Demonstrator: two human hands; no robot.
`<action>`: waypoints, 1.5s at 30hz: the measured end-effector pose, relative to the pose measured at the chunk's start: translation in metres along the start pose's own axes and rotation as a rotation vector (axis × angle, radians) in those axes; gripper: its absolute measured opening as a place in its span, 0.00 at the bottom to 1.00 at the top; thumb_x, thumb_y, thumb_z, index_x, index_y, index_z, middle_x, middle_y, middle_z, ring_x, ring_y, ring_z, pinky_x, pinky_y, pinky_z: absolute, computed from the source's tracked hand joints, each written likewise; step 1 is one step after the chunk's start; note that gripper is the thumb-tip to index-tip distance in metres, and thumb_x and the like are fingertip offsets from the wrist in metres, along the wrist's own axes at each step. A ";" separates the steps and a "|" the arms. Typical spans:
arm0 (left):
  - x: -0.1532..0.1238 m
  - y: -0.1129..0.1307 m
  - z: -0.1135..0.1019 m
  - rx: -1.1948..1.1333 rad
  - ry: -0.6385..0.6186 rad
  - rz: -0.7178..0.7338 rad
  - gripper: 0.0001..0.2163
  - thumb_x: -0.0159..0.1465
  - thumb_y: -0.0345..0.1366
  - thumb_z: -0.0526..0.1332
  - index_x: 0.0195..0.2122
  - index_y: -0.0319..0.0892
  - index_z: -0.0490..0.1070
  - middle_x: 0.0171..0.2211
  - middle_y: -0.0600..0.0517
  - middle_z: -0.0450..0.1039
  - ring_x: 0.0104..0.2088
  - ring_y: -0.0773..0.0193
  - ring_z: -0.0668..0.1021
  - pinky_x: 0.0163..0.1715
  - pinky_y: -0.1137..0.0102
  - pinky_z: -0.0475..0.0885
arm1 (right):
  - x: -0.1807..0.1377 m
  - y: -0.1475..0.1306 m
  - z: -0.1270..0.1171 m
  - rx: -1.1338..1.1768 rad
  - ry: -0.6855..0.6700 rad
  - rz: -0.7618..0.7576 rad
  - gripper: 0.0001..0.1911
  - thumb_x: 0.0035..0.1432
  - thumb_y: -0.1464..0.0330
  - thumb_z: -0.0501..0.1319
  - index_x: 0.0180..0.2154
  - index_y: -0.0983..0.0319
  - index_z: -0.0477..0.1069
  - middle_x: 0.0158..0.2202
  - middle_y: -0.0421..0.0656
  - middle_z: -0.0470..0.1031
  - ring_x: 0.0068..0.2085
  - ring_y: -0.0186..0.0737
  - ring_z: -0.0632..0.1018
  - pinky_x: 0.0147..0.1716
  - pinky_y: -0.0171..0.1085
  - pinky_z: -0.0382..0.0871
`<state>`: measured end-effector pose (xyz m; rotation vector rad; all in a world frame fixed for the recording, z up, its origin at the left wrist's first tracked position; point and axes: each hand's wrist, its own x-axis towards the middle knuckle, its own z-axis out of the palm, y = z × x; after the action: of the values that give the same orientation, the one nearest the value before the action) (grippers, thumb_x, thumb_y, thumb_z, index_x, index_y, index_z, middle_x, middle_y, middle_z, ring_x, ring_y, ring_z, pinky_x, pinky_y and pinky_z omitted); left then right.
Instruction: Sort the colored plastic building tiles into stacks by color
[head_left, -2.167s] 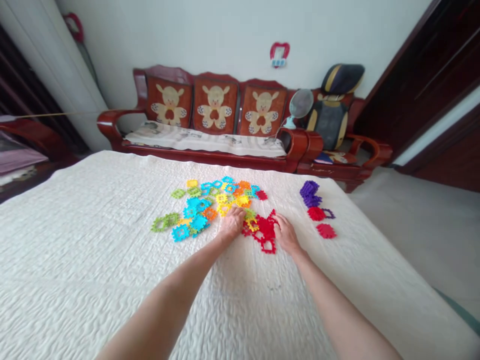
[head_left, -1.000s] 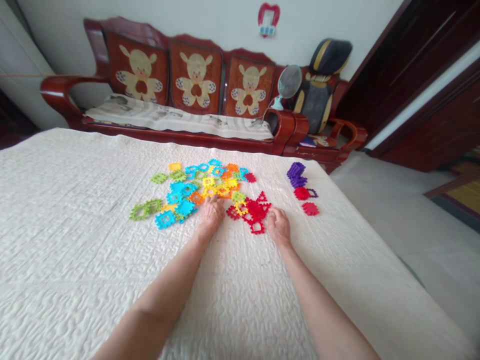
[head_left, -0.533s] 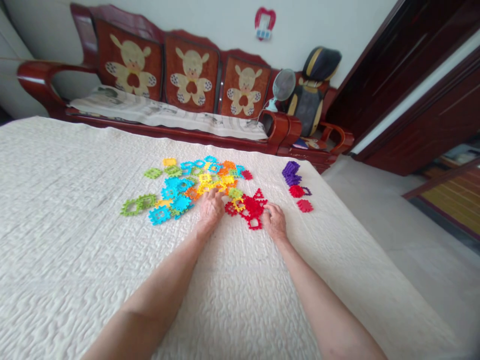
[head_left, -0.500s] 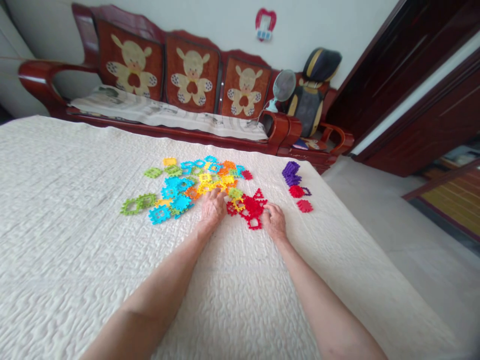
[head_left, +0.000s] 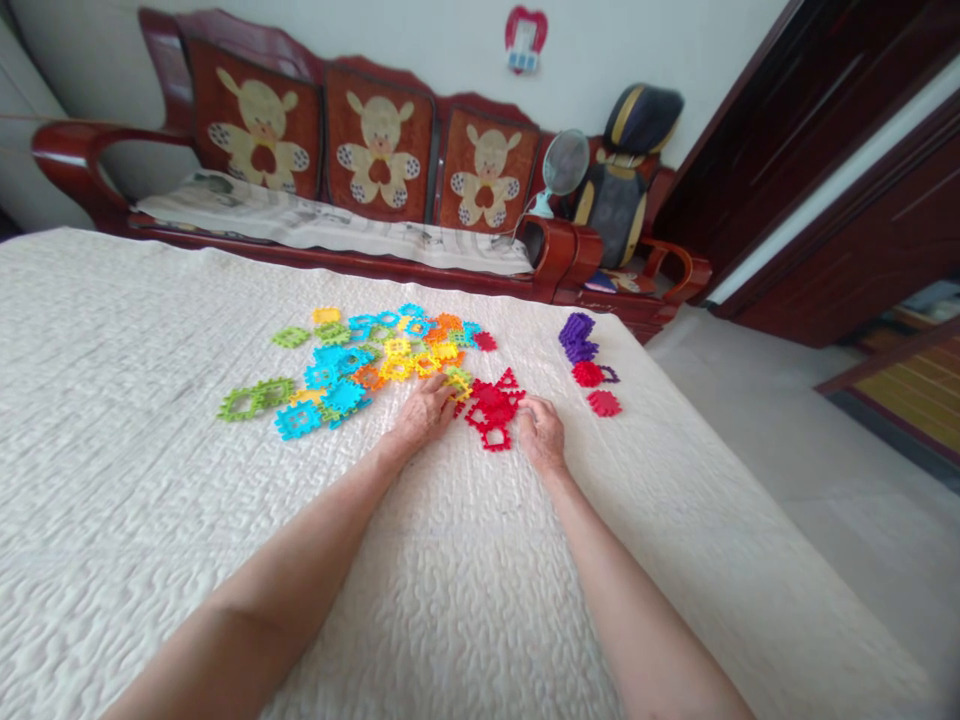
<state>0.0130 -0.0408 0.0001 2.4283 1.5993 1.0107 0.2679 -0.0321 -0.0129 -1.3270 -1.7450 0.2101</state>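
My left hand [head_left: 426, 412] rests low on the white quilted cover, its fingers bent and closed at a yellow toothed building piece [head_left: 460, 386]. A green piece lies close by the yellow one, and the fingertips are partly hidden. My right hand [head_left: 541, 432] is at the right edge of a cluster of red toothed pieces [head_left: 495, 402], fingers curved and a little apart, nothing visible in them. Left of and beyond my left hand spreads a mixed pile of blue pieces [head_left: 345, 395], yellow, orange and green ones.
Toward the right edge stand a purple stack [head_left: 577, 337], a red stack [head_left: 587, 374] and a red piece [head_left: 604, 403]. A linked green pair [head_left: 255, 398] lies left. Behind the quilted surface [head_left: 450, 580] are a wooden sofa [head_left: 360, 262] and a small fan [head_left: 564, 163].
The yellow piece has shifted off the red cluster, away and to the left. My left hand has moved rightward relative to the pile. The whole view has shifted slightly.
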 end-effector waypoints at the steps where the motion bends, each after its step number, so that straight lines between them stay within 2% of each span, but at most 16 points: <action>1: 0.000 -0.001 0.001 0.007 0.012 -0.022 0.13 0.68 0.33 0.53 0.46 0.43 0.77 0.52 0.45 0.74 0.51 0.58 0.76 0.58 0.59 0.70 | 0.000 0.000 -0.001 0.014 -0.002 0.006 0.14 0.56 0.69 0.54 0.38 0.59 0.77 0.43 0.48 0.79 0.49 0.47 0.77 0.55 0.46 0.69; 8: -0.001 -0.002 0.003 0.001 0.039 -0.055 0.14 0.68 0.32 0.52 0.45 0.43 0.77 0.49 0.46 0.75 0.48 0.59 0.77 0.54 0.63 0.73 | 0.001 0.004 -0.001 0.043 0.010 0.061 0.14 0.57 0.68 0.53 0.39 0.59 0.77 0.41 0.48 0.80 0.46 0.46 0.78 0.51 0.44 0.72; 12: 0.000 -0.002 0.002 0.005 0.042 -0.056 0.15 0.68 0.33 0.51 0.46 0.43 0.77 0.50 0.46 0.74 0.49 0.60 0.77 0.55 0.63 0.73 | 0.002 -0.015 -0.011 0.118 -0.001 -0.045 0.11 0.55 0.70 0.55 0.35 0.58 0.76 0.39 0.46 0.79 0.45 0.46 0.78 0.51 0.44 0.71; 14: 0.000 -0.003 0.002 0.013 0.045 -0.057 0.14 0.68 0.32 0.52 0.46 0.43 0.77 0.50 0.46 0.74 0.48 0.60 0.77 0.54 0.63 0.73 | 0.003 -0.028 -0.021 0.170 -0.093 -0.131 0.08 0.54 0.70 0.57 0.33 0.58 0.75 0.37 0.45 0.77 0.43 0.44 0.78 0.49 0.43 0.72; 16: 0.000 -0.003 0.003 0.022 0.048 -0.060 0.14 0.68 0.32 0.52 0.44 0.43 0.77 0.49 0.46 0.74 0.46 0.60 0.78 0.53 0.63 0.74 | 0.003 -0.039 -0.031 0.176 -0.289 -0.179 0.06 0.53 0.71 0.59 0.32 0.58 0.75 0.36 0.43 0.76 0.40 0.42 0.77 0.45 0.40 0.72; 19: 0.000 -0.003 0.004 0.031 0.047 -0.062 0.13 0.68 0.32 0.53 0.42 0.43 0.78 0.46 0.46 0.75 0.44 0.61 0.78 0.51 0.64 0.74 | 0.001 -0.044 -0.041 0.081 -0.555 -0.169 0.08 0.49 0.73 0.63 0.33 0.58 0.77 0.37 0.41 0.76 0.38 0.39 0.77 0.41 0.38 0.71; 21: 0.000 -0.003 0.004 0.033 0.048 -0.062 0.13 0.68 0.32 0.52 0.42 0.42 0.78 0.45 0.47 0.75 0.44 0.61 0.78 0.51 0.65 0.74 | -0.001 -0.042 -0.044 0.011 -0.636 -0.162 0.10 0.48 0.74 0.64 0.34 0.57 0.78 0.38 0.41 0.76 0.39 0.40 0.77 0.42 0.38 0.71; 23: -0.001 -0.003 0.004 0.029 0.049 -0.061 0.13 0.68 0.32 0.52 0.42 0.43 0.77 0.44 0.47 0.75 0.44 0.61 0.78 0.51 0.65 0.74 | -0.002 -0.041 -0.043 -0.020 -0.656 -0.157 0.09 0.48 0.74 0.65 0.33 0.57 0.79 0.37 0.41 0.76 0.39 0.40 0.77 0.42 0.38 0.70; 26: 0.000 -0.002 0.004 0.021 0.050 -0.062 0.13 0.68 0.32 0.52 0.42 0.43 0.77 0.45 0.47 0.75 0.45 0.61 0.78 0.51 0.65 0.73 | 0.001 -0.042 -0.044 0.048 -0.636 -0.118 0.05 0.52 0.71 0.64 0.32 0.58 0.78 0.37 0.42 0.76 0.37 0.39 0.77 0.41 0.37 0.70; 28: 0.000 -0.002 0.003 0.023 0.051 -0.058 0.13 0.67 0.32 0.52 0.42 0.43 0.77 0.46 0.47 0.75 0.44 0.61 0.78 0.50 0.66 0.74 | 0.005 -0.040 -0.046 0.155 -0.586 -0.048 0.06 0.55 0.67 0.62 0.35 0.59 0.78 0.38 0.42 0.77 0.38 0.38 0.77 0.40 0.36 0.71; 32: 0.001 -0.001 0.001 0.029 0.042 -0.031 0.13 0.67 0.32 0.52 0.42 0.43 0.77 0.45 0.46 0.76 0.43 0.61 0.78 0.48 0.66 0.75 | 0.013 -0.019 -0.051 0.296 -0.399 0.237 0.16 0.62 0.59 0.55 0.38 0.61 0.76 0.32 0.41 0.77 0.35 0.39 0.78 0.35 0.36 0.73; 34: 0.001 -0.002 0.001 0.032 0.044 -0.018 0.14 0.67 0.32 0.51 0.41 0.42 0.77 0.45 0.46 0.76 0.43 0.60 0.79 0.47 0.65 0.75 | 0.014 -0.002 -0.052 0.255 -0.261 0.295 0.17 0.62 0.59 0.53 0.40 0.61 0.76 0.32 0.42 0.78 0.35 0.41 0.78 0.35 0.38 0.74; 37: 0.000 -0.003 0.002 0.035 0.083 -0.002 0.14 0.67 0.34 0.51 0.43 0.42 0.77 0.48 0.45 0.76 0.45 0.59 0.79 0.49 0.64 0.75 | 0.013 0.019 -0.053 0.085 -0.110 0.213 0.17 0.58 0.65 0.53 0.41 0.60 0.78 0.37 0.45 0.79 0.41 0.44 0.79 0.44 0.41 0.74; 41: 0.000 -0.005 0.005 0.042 0.100 0.003 0.13 0.67 0.34 0.52 0.40 0.43 0.77 0.46 0.45 0.76 0.43 0.59 0.79 0.48 0.65 0.75 | 0.012 0.025 -0.054 -0.091 -0.136 0.170 0.20 0.56 0.70 0.51 0.41 0.59 0.80 0.39 0.45 0.77 0.44 0.42 0.78 0.50 0.42 0.72; 43: 0.000 -0.005 0.004 0.042 0.098 0.008 0.13 0.67 0.33 0.52 0.38 0.42 0.77 0.44 0.45 0.76 0.41 0.60 0.79 0.47 0.65 0.75 | 0.013 0.021 -0.054 -0.108 -0.144 0.145 0.20 0.54 0.72 0.51 0.41 0.58 0.80 0.40 0.45 0.76 0.44 0.42 0.78 0.52 0.42 0.72; 45: 0.001 -0.004 0.004 0.040 0.103 0.020 0.13 0.67 0.33 0.52 0.38 0.42 0.77 0.44 0.45 0.76 0.41 0.60 0.79 0.46 0.65 0.75 | 0.014 0.018 -0.052 -0.084 -0.104 0.107 0.22 0.53 0.73 0.51 0.45 0.59 0.78 0.45 0.46 0.75 0.48 0.43 0.77 0.55 0.43 0.70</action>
<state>0.0117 -0.0372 -0.0043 2.4604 1.6443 1.1357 0.3177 -0.0318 0.0141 -1.4962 -1.7872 0.2730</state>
